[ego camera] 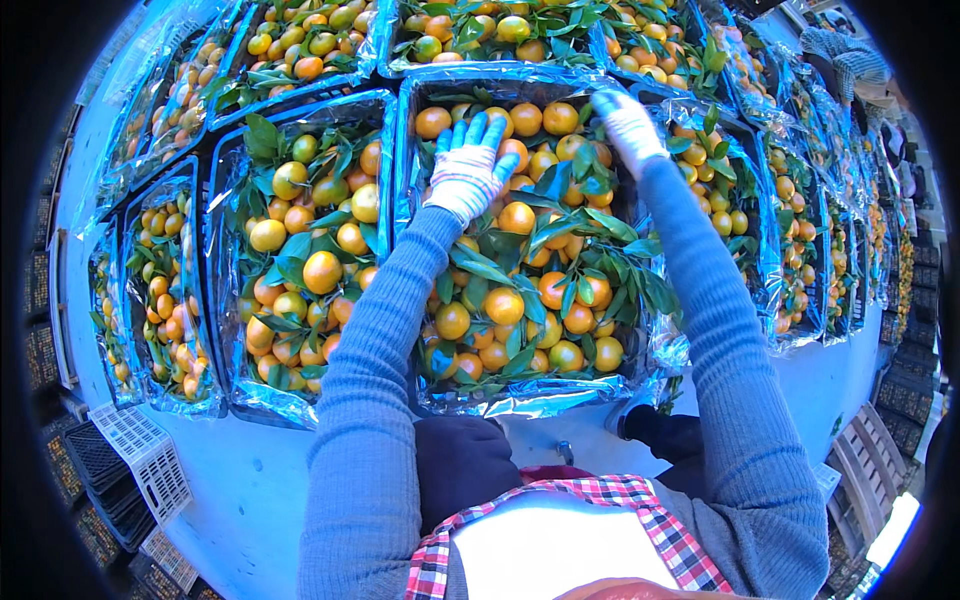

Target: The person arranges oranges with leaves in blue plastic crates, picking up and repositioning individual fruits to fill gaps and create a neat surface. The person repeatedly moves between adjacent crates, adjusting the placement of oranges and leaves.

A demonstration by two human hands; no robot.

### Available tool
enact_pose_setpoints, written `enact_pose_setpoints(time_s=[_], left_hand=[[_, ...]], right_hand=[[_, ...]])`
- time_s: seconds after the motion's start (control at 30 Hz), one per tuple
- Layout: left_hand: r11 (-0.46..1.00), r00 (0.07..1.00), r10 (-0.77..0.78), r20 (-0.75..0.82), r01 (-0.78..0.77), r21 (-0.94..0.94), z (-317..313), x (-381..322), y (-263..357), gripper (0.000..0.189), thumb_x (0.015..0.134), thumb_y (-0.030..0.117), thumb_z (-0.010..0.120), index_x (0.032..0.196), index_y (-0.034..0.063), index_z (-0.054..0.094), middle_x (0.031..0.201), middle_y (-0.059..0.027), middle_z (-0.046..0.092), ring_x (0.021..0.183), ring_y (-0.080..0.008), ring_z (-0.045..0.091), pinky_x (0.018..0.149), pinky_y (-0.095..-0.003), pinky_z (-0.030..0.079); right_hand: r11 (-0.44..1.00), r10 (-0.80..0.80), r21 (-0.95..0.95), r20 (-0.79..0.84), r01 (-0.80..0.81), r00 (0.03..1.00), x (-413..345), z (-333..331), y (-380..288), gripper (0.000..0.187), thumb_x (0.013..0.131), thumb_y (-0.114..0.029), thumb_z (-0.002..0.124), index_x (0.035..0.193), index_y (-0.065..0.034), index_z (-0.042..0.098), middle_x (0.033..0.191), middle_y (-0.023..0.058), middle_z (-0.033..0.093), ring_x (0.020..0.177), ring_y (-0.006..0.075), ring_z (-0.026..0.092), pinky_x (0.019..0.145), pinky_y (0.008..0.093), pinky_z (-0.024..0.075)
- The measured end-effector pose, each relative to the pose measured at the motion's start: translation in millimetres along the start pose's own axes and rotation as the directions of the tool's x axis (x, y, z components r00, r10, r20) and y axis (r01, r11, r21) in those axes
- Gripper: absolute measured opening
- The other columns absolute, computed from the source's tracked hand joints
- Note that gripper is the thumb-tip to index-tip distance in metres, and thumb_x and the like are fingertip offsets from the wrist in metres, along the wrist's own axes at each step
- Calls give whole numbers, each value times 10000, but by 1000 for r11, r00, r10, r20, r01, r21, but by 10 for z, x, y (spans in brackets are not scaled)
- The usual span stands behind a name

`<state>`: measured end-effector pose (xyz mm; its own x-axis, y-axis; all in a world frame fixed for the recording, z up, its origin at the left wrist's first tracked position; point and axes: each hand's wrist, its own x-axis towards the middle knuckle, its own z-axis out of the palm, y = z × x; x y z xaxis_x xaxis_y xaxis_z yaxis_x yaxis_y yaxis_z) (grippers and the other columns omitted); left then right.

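Observation:
A crate lined with clear plastic film [555, 397] stands in front of me, filled with orange and yellow-green mandarins [504, 306] and leafy twigs [577, 225]. My left hand [472, 169], in a striped knitted glove with blue fingertips, lies spread on the fruit in the crate's upper left part. It grips nothing that I can see. In a like glove, my right hand [626, 127] is at the crate's upper right corner, by the rim and film. Its fingertips point to the upper left, and whether they pinch the film cannot be made out.
Film-lined crates of leafy mandarins stand left [217, 225], right and beyond. A white plastic crate [142, 457] and black crates [105, 480] are stacked at lower left. A wooden pallet [866, 465] lies at lower right. Another person's patterned sleeve [847, 60] shows at upper right.

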<state>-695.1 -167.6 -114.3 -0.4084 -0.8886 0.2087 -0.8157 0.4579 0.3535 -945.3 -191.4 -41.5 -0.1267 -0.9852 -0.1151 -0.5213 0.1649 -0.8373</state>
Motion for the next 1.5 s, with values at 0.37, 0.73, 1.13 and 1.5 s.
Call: enact_pose_setpoints(time_s=[0.37,0.73,1.13,1.5], left_hand=[[999,999,29,-32,-28,23,-29,-67,49,648,880,460,575,1424,139,432,1441,-192,413,1280,-393,431,1057,-518,335],[913,901,-283,-328,357,195,-718,464,-428,456,802,384,681,1121,63,631,1131,-150,645,995,-309,638,828,-420,510],[884,990,114,-80,-64,463,-763,768,-735,144,816,137,613,950,88,634,894,-134,647,861,-305,655,736,-429,524],[897,971,237,36,-233,376,-671,250,-240,100,796,163,595,840,127,677,879,-99,638,819,-259,653,666,-403,515]], right_hand=[[978,-197,-126,-272,168,942,-277,-23,-33,516,875,-316,626,1298,-34,541,1227,209,601,1173,338,558,1017,385,411],[704,0,-708,75,54,997,289,271,97,425,888,-383,580,1147,-46,577,1102,225,637,1046,386,608,903,463,476],[295,-240,-847,383,443,892,318,293,-533,187,821,-156,599,948,-52,688,907,171,698,840,342,688,702,446,553],[497,-342,-799,178,339,923,214,193,-73,213,895,-262,563,1028,-118,646,952,151,669,881,352,643,751,444,518]])
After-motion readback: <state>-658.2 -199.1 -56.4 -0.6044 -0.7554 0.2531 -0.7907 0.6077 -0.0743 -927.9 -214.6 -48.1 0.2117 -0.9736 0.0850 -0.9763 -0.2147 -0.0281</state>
